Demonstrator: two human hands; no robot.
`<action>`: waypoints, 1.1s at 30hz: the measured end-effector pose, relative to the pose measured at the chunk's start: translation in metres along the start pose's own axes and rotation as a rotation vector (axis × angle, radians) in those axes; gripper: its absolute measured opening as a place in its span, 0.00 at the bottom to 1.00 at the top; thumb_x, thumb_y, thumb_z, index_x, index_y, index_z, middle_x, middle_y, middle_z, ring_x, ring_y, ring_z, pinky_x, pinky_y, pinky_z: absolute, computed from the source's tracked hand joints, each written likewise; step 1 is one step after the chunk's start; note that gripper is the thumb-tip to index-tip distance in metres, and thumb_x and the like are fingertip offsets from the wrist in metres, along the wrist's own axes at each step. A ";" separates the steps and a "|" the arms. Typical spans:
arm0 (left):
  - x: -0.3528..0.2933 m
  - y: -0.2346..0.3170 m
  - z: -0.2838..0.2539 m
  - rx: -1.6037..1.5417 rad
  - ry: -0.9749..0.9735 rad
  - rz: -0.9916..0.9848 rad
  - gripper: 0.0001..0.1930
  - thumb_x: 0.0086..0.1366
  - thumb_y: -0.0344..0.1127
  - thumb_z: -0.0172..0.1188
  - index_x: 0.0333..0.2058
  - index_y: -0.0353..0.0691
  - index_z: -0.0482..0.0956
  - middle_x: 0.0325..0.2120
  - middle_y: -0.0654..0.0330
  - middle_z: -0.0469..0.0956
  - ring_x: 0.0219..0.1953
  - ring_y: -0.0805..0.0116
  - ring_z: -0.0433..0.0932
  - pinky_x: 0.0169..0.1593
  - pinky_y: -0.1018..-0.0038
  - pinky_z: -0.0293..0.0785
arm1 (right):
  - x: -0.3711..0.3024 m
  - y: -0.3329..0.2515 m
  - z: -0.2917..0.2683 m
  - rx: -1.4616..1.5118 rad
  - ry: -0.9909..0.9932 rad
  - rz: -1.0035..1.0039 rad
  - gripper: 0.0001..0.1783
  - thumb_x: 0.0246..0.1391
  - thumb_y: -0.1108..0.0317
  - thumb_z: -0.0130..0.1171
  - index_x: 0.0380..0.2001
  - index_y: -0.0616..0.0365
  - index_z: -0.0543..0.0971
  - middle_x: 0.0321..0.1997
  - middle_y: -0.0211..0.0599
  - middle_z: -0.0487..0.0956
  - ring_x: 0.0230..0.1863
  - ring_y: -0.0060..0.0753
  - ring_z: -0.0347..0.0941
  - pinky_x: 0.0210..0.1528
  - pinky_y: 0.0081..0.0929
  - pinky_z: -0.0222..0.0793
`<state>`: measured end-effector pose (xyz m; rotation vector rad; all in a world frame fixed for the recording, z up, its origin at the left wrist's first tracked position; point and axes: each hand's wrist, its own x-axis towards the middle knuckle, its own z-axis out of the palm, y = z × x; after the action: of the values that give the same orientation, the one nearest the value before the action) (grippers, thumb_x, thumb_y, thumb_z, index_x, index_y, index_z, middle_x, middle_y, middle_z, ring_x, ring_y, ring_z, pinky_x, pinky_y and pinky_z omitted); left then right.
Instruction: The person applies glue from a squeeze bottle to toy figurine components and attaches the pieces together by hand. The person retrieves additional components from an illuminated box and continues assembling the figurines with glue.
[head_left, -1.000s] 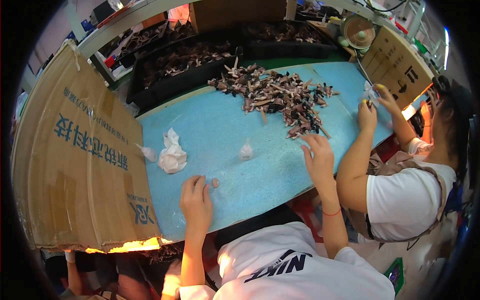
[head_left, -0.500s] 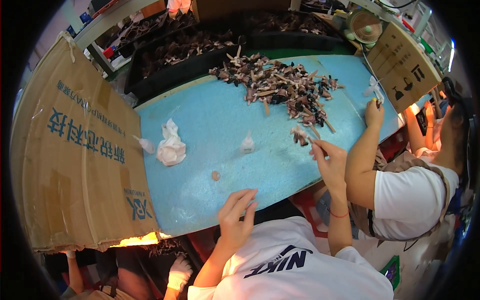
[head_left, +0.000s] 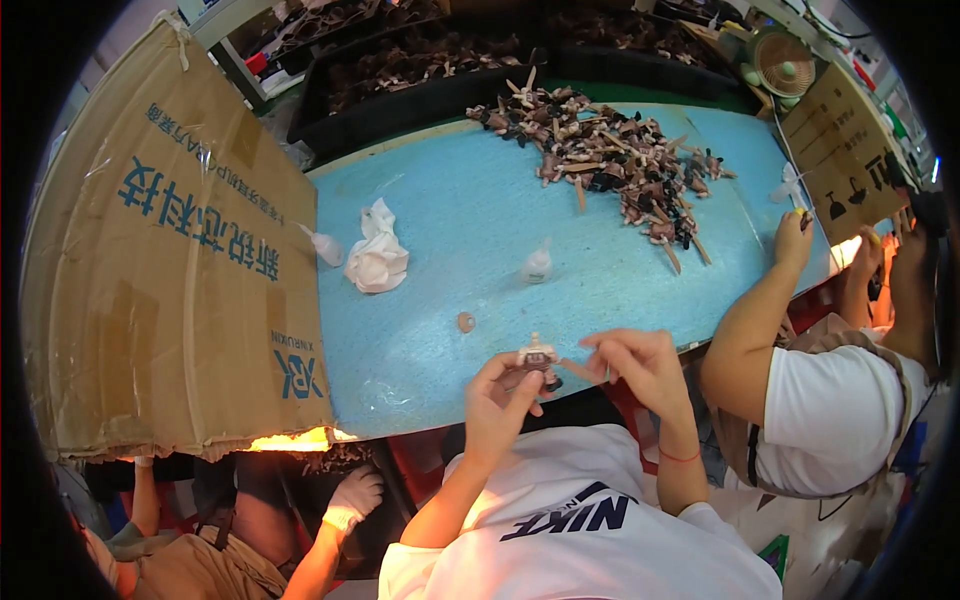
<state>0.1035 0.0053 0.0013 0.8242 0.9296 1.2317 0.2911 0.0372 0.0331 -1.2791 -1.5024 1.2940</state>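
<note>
I pinch a small, plastic-looking brown-and-white figurine [head_left: 537,357] at my twelve o'clock with my left hand [head_left: 497,405]: a handling step, I judge, needing steadiness next. Toward its four o'clock, a flat tan stick [head_left: 577,370] adjoins my blurred right hand [head_left: 648,372]; that grip I cannot tell.

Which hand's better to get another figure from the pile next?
Probably the right hand: it's nearer the pile, while the left hand holds a small figure. Whether the right grips the stick is too blurred to tell.
</note>
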 end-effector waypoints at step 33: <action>-0.022 -0.002 -0.017 0.358 0.337 0.610 0.12 0.48 0.17 0.60 0.33 0.31 0.72 0.32 0.55 0.73 0.31 0.72 0.73 0.33 0.81 0.71 | -0.031 -0.012 0.030 0.056 0.471 -0.456 0.21 0.44 0.56 0.63 0.29 0.62 0.69 0.24 0.30 0.68 0.20 0.16 0.59 0.20 0.11 0.51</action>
<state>0.0872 -0.0166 -0.0048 1.2688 1.2429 1.7983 0.2661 0.0005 0.0407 -1.0310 -1.3022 0.6764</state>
